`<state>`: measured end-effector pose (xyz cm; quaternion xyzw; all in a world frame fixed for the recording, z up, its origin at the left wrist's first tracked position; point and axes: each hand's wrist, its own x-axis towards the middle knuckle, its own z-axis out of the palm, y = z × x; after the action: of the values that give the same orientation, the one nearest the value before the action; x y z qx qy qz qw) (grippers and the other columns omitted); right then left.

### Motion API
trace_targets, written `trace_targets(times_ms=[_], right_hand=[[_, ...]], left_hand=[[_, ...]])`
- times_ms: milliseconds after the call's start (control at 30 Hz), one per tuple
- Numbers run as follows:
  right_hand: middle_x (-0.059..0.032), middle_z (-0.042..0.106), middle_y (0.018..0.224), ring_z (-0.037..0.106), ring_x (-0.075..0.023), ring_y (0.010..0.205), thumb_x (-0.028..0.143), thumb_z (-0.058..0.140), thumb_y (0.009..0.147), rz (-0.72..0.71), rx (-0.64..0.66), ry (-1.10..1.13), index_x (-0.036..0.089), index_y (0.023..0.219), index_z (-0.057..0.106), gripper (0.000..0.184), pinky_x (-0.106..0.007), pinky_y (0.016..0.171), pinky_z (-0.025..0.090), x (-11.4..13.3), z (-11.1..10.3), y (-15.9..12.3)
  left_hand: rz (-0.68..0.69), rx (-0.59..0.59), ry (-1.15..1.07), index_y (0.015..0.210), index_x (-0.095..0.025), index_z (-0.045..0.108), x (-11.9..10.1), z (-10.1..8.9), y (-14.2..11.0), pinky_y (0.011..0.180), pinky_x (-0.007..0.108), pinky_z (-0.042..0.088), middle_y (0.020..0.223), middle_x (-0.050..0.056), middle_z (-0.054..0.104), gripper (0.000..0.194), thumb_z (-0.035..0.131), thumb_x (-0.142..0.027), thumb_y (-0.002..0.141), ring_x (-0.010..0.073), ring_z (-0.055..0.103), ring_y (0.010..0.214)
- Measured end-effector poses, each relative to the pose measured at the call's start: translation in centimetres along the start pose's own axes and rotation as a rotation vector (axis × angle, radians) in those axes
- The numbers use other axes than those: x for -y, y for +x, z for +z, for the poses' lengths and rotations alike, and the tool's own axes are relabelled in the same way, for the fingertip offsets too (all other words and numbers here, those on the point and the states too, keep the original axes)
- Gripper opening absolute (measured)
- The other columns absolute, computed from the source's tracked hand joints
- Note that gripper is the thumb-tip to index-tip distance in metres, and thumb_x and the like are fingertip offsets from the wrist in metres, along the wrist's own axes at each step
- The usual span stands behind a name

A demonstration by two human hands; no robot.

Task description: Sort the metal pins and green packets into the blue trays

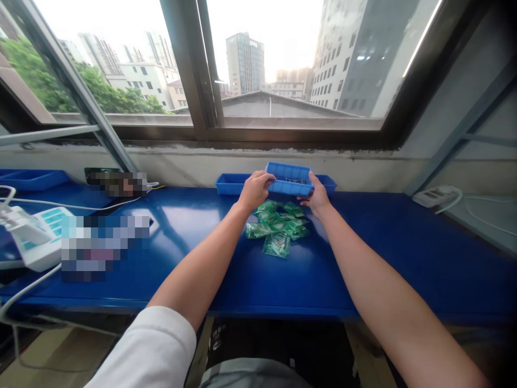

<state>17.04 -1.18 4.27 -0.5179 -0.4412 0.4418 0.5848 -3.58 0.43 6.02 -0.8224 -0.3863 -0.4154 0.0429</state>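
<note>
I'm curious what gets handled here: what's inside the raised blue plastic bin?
Small, thin, dark pieces lie inside the raised blue plastic bin; its near wall hides part of its floor.

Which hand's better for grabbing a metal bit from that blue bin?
Probably the left hand: its fingertips are at one end of the held bin, while the right hand supports the other from below.

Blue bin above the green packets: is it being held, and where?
Yes: the left hand holds the blue bin at its left end, the right hand at its right end.
</note>
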Motion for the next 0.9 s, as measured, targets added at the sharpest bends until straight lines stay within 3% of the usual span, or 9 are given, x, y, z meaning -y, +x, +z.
trace_targets(times_ms=[100, 233, 333, 467, 533, 600, 667, 800, 900], right_hand=[[-0.0022, 0.061, 0.067, 0.058, -0.0189, 0.058, 0.052, 0.055, 0.073, 0.088, 0.03, 0.181, 0.021, 0.098, 0.055, 0.04, -0.03, 0.046, 0.047, 1.0, -0.3, -0.5], [-0.0026, 0.061, 0.069, 0.058, -0.0194, 0.061, 0.034, 0.061, 0.068, 0.175, 0.153, 0.217, 0.021, 0.091, 0.053, 0.027, -0.032, 0.049, 0.05, 1.2, -0.8, -0.7], [-0.002, 0.057, 0.064, 0.056, -0.0186, 0.058, 0.026, 0.055, 0.066, 0.241, 0.089, 0.208, 0.02, 0.082, 0.051, 0.018, -0.033, 0.048, 0.051, 0.7, -0.9, -0.3], [-0.0015, 0.055, 0.062, 0.055, -0.0174, 0.056, 0.024, 0.053, 0.061, 0.216, -0.039, 0.247, 0.019, 0.076, 0.049, 0.016, -0.035, 0.047, 0.052, 0.0, -1.2, 0.3], [-0.0014, 0.055, 0.062, 0.054, -0.0172, 0.055, 0.024, 0.054, 0.06, 0.185, -0.078, 0.217, 0.02, 0.076, 0.049, 0.018, -0.035, 0.046, 0.052, -0.3, -1.4, 0.5], [-0.0006, 0.055, 0.061, 0.054, -0.0169, 0.054, 0.023, 0.056, 0.058, 0.161, -0.094, 0.184, 0.02, 0.077, 0.049, 0.021, -0.035, 0.045, 0.052, -0.4, -1.5, 0.6], [0.0007, 0.055, 0.061, 0.054, -0.0165, 0.053, 0.02, 0.057, 0.055, 0.137, -0.079, 0.181, 0.02, 0.079, 0.049, 0.026, -0.034, 0.045, 0.051, -0.6, -1.5, 0.5], [0.0029, 0.055, 0.063, 0.055, -0.0161, 0.052, 0.017, 0.06, 0.053, 0.093, -0.038, 0.185, 0.022, 0.084, 0.047, 0.034, -0.033, 0.046, 0.05, -0.8, -1.2, 0.4], [0.0036, 0.053, 0.061, 0.055, -0.0162, 0.053, 0.018, 0.061, 0.054, 0.078, -0.046, 0.159, 0.022, 0.085, 0.046, 0.035, -0.032, 0.047, 0.05, -1.0, -0.8, 0.2]], left_hand=[[0.046, -0.006, -0.026, 0.098, -0.02, 0.065, -0.6, -0.5, -0.3, 0.087, 0.029, 0.046, 0.098, 0.004, 0.065, 0.025, 0.042, -0.019, 0.088, 0.0177, 0.056, 0.098], [0.064, 0.004, -0.041, 0.1, -0.021, 0.065, -0.6, -0.3, -1.4, 0.089, 0.031, 0.046, 0.1, 0.004, 0.066, 0.027, 0.04, -0.022, 0.09, 0.0176, 0.056, 0.097], [0.043, 0.014, -0.01, 0.11, -0.022, 0.061, -0.8, 0.1, -2.3, 0.094, 0.035, 0.044, 0.112, 0.006, 0.063, 0.029, 0.04, -0.022, 0.09, 0.0188, 0.055, 0.106], [0.034, -0.05, 0.033, 0.124, -0.016, 0.051, -2.4, -0.6, -2.9, 0.098, 0.036, 0.042, 0.131, 0.013, 0.049, 0.041, 0.047, -0.032, 0.087, 0.0232, 0.048, 0.119], [0.138, 0.093, -0.01, 0.122, -0.017, 0.053, -3.7, -1.1, -3.1, 0.096, 0.038, 0.042, 0.123, 0.012, 0.056, 0.045, 0.05, -0.042, 0.085, 0.0246, 0.052, 0.115], [0.258, 0.32, -0.035, 0.122, -0.02, 0.054, -4.9, -1.2, -3.5, 0.094, 0.039, 0.042, 0.118, 0.01, 0.061, 0.053, 0.051, -0.053, 0.081, 0.0263, 0.055, 0.111], [0.335, 0.473, -0.025, 0.127, -0.023, 0.051, -5.8, -0.6, -4.0, 0.096, 0.041, 0.04, 0.127, 0.01, 0.056, 0.065, 0.052, -0.063, 0.076, 0.0284, 0.051, 0.117], [0.339, 0.612, 0.045, 0.131, -0.021, 0.049, -6.2, 0.8, -4.9, 0.099, 0.045, 0.037, 0.139, 0.014, 0.044, 0.081, 0.05, -0.074, 0.068, 0.0337, 0.044, 0.125], [0.376, 0.586, -0.001, 0.129, -0.02, 0.05, -6.1, 0.6, -4.9, 0.094, 0.04, 0.042, 0.135, 0.013, 0.05, 0.074, 0.049, -0.069, 0.073, 0.0306, 0.05, 0.119]])
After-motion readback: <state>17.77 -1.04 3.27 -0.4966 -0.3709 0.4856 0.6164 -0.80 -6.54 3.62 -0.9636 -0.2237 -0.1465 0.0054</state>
